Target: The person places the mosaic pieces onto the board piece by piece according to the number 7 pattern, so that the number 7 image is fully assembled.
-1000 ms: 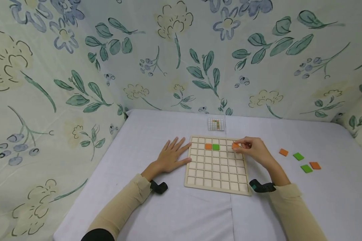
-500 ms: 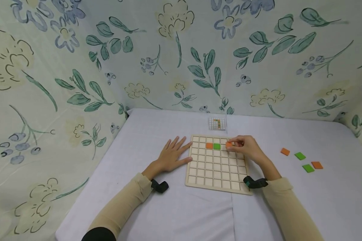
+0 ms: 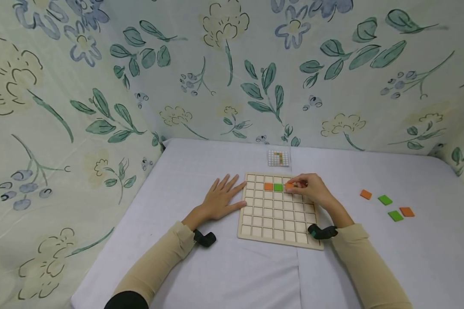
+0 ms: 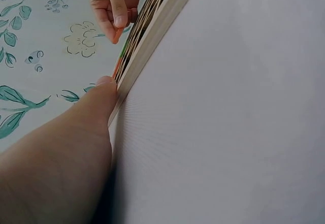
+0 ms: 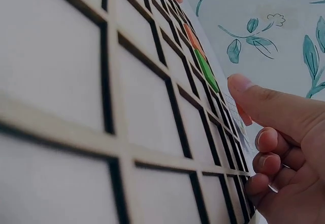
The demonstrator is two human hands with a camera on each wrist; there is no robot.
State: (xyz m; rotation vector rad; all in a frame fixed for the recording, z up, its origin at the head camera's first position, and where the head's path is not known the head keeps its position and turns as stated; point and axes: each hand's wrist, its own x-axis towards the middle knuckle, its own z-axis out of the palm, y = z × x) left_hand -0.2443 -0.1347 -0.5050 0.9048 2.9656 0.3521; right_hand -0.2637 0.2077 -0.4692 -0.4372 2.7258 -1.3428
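A wooden grid board (image 3: 277, 245) of square cells lies on the white cloth. In its second row from the back sit an orange tile (image 3: 268, 186) and, to the right of it, a green tile (image 3: 278, 187). My right hand (image 3: 313, 188) pinches another orange tile (image 3: 289, 186) between thumb and finger, close over the cell right of the green one. In the right wrist view that orange tile (image 5: 245, 116) shows mostly behind the thumb. Fingers spread, my left hand (image 3: 220, 201) lies flat on the cloth, its thumb and fingertips at the board's left edge.
Behind the board lies a small card (image 3: 278, 158) printed with a coloured grid pattern. Off to the right on the cloth are two loose orange tiles (image 3: 365, 195) and two loose green tiles (image 3: 385, 200). A floral curtain (image 3: 224, 77) hangs behind the table.
My right hand has moved left over the board with the orange tile, from near the right edge to beside the green tile. The left hand has stayed in place.
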